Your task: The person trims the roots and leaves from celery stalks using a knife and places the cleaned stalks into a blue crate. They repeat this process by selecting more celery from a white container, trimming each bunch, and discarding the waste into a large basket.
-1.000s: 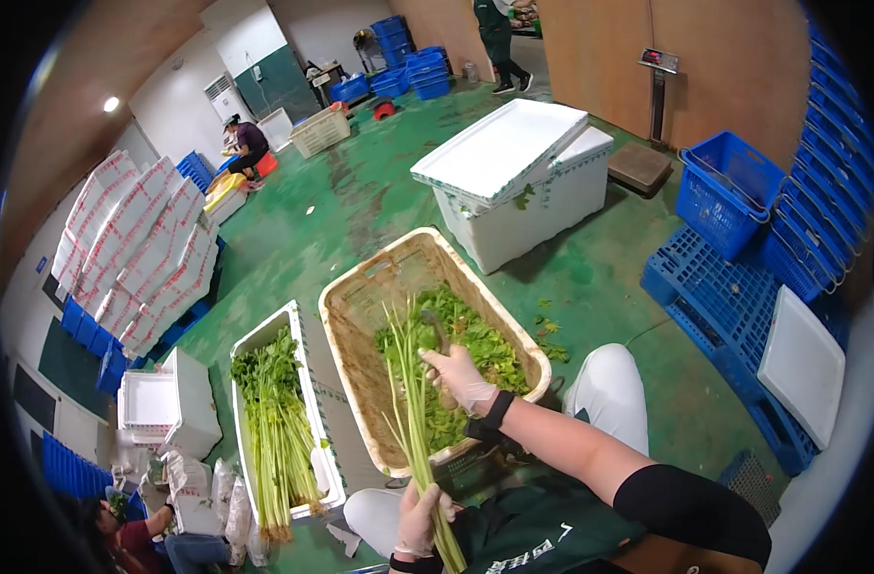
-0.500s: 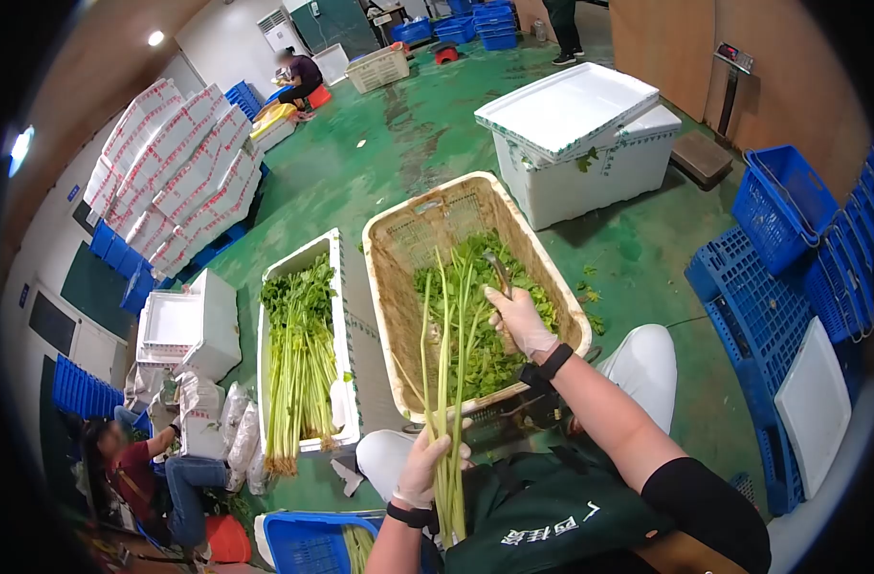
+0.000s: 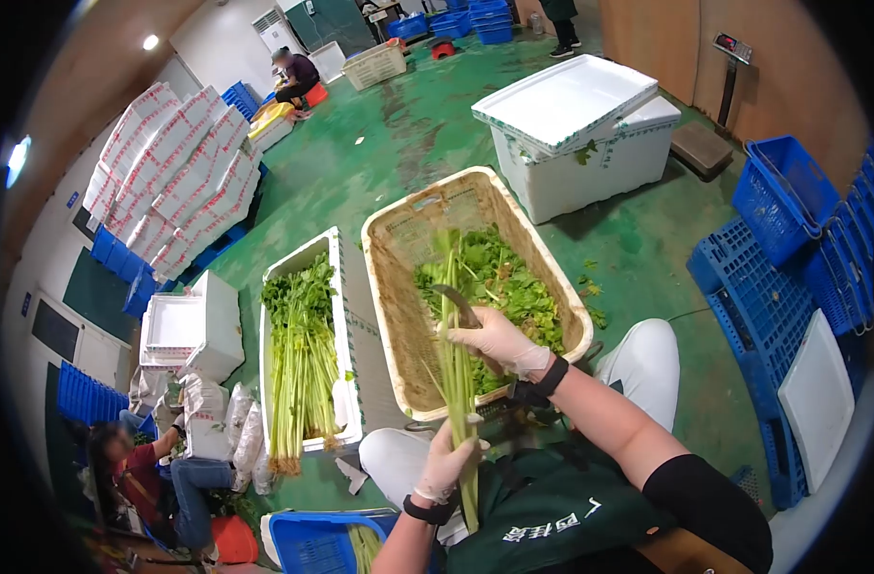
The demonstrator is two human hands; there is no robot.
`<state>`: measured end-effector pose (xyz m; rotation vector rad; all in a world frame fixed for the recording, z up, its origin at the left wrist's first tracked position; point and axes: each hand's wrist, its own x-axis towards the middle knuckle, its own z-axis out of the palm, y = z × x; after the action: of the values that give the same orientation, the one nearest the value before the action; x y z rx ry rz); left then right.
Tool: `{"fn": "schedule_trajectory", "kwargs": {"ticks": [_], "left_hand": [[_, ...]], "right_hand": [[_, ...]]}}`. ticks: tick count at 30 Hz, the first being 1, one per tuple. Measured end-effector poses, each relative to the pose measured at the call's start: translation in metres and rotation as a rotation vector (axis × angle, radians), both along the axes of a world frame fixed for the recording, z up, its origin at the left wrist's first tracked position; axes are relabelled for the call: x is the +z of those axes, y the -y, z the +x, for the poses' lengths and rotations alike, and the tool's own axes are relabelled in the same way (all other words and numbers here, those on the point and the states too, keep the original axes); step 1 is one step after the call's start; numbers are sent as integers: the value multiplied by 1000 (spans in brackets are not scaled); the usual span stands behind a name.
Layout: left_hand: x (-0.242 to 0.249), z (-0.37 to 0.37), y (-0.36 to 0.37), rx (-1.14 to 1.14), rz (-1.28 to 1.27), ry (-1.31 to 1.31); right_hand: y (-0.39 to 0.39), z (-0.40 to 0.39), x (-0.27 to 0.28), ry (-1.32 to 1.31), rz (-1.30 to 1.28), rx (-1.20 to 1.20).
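Note:
My gloved left hand (image 3: 448, 459) is wrapped round the lower part of several long pale-green celery stalks (image 3: 464, 387), which stand up over the near edge of a crate. My gloved right hand (image 3: 499, 340) grips a curved knife (image 3: 459, 304) by its handle, partly hidden in the fist. The blade lies across the stalks in this view. Beyond them the dirty cream plastic crate (image 3: 542, 251) holds loose green celery leaves (image 3: 499, 263). To its left, a white foam box (image 3: 338, 287) contains whole celery (image 3: 303, 368), leaves at the far end and roots toward me.
A blue basket (image 3: 308, 547) with cut stalks is by my left arm. Foam boxes (image 3: 580, 158) stand at far right, blue pallets (image 3: 748, 306) nearer. White boxes (image 3: 174, 182) are stacked at left. A seated person (image 3: 154, 474) works at lower left; others are farther back.
My right hand has moved left and down, bringing the knife from above the leaves to the stalks. The stalks, spread apart before, are now gathered closer together and more upright.

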<state>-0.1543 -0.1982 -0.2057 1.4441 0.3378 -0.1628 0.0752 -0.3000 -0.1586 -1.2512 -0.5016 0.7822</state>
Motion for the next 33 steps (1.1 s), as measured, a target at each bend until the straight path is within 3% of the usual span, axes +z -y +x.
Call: {"fn": "schedule_trajectory", "kwargs": {"ticks": [2, 3, 6, 12, 16, 18, 20, 22, 23, 24, 26, 32, 33], "left_hand": [[9, -2, -1, 183, -260, -7], [11, -1, -4, 185, -236, -27], [24, -2, -8, 151, -326, 31], [29, -3, -9, 140, -503, 50], [34, -2, -8, 108, -530, 49], [24, -4, -11, 91, -490, 28], [23, -4, -10, 70, -450, -1], [32, -3, -5, 46, -419, 5], [34, -4, -4, 45, -416, 7], [37, -5, -3, 27, -416, -8], [37, -7, -4, 11, -412, -18], [34, -9, -1, 20, -415, 29], [34, -9, -1, -4, -323, 13]], "right_hand": [[0, -4, 13, -16, 48, -78], [-10, 8, -11, 5, 83, -77], [-5, 5, 5, -78, 214, -67], [4, 21, -13, -48, 203, 16], [6, 21, -13, -46, 169, -202], [8, 18, -4, 169, 219, -289], [13, 19, 19, 200, 202, -280], [12, 31, 27, 748, 26, -356], [4, 43, 25, 973, 111, -449], [6, 52, 22, 975, 115, -449], [15, 63, 27, 915, -45, -168], [19, 45, 17, 1130, -191, -358], [20, 43, 13, 1215, -241, -426]]}}
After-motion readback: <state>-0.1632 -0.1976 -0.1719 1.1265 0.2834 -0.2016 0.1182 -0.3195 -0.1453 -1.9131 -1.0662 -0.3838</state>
